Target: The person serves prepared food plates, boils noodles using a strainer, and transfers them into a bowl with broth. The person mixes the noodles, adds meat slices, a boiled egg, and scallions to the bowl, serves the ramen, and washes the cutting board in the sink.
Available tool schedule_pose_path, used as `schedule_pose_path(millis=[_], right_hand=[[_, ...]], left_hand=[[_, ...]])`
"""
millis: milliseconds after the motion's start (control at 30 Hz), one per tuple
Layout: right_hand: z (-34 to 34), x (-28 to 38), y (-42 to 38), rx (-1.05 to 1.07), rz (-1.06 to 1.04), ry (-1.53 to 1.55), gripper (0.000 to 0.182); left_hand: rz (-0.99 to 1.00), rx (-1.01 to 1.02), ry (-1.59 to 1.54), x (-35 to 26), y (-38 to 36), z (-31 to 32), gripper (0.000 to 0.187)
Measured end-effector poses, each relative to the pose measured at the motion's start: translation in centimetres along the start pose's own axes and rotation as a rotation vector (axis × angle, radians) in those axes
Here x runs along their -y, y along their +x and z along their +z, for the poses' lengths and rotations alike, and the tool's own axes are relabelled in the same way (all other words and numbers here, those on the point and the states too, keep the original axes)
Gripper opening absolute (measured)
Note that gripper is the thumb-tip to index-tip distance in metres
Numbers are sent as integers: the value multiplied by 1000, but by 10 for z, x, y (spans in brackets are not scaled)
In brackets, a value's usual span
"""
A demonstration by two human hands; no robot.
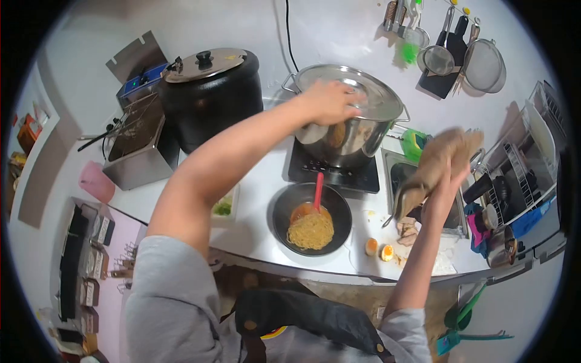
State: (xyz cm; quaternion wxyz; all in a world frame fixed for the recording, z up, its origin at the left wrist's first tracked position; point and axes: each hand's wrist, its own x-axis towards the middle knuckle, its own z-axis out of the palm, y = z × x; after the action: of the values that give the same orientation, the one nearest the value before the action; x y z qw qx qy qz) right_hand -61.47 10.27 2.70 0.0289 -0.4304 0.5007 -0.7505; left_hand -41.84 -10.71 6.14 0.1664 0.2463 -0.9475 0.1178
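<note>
Head view: the left hand (331, 104) reaches over the lid (384, 94) of a big steel pot (369, 136), its fingers bent and partly spread above the middle of the lid. Motion blur leaves it unclear whether this grip is closed on a knob or only resting there. The pot stands upright on a black cooktop (363, 181), with the lid across its top.

The right hand (449, 183) has its grip closed around a brown, cloth-like bundle (440, 158), tilted and blurred, held up above the sink (399, 172). What the bundle is exactly cannot be told.

In front of the cooktop, on the white desk (260, 181), sits a dark round bowl (342, 233). Noodles (311, 233) fill its near part, with reddish liquid behind them, and a red-handled utensil (318, 189) leans in it. Right of the bowl lie two egg halves (379, 249), cut faces up, and slices of meat (408, 231) just beyond them, near the sink. Left of the bowl, partly behind the left arm, is a tray (227, 221) holding chopped greens (223, 206).

Farther left stand a black lidded kettle (212, 109), a steel fryer (138, 162) and a pink jug (97, 181). Strainers (484, 66) hang on the wall at upper right.
</note>
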Motion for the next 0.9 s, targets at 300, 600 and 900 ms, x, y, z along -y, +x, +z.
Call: schedule_pose_path(millis=[300,600,900], right_hand=[[186,-19,129,208,-286,-878,55],[213,5,24,301,-325,-796,43],[52,23,-82,93,86,-816,38]], left_hand=[[-594,38,200,259,-107,-86,34],[-594,18,-365,351,-116,-100,29],[-770,-421,-1282,399,-158,-138,30]])
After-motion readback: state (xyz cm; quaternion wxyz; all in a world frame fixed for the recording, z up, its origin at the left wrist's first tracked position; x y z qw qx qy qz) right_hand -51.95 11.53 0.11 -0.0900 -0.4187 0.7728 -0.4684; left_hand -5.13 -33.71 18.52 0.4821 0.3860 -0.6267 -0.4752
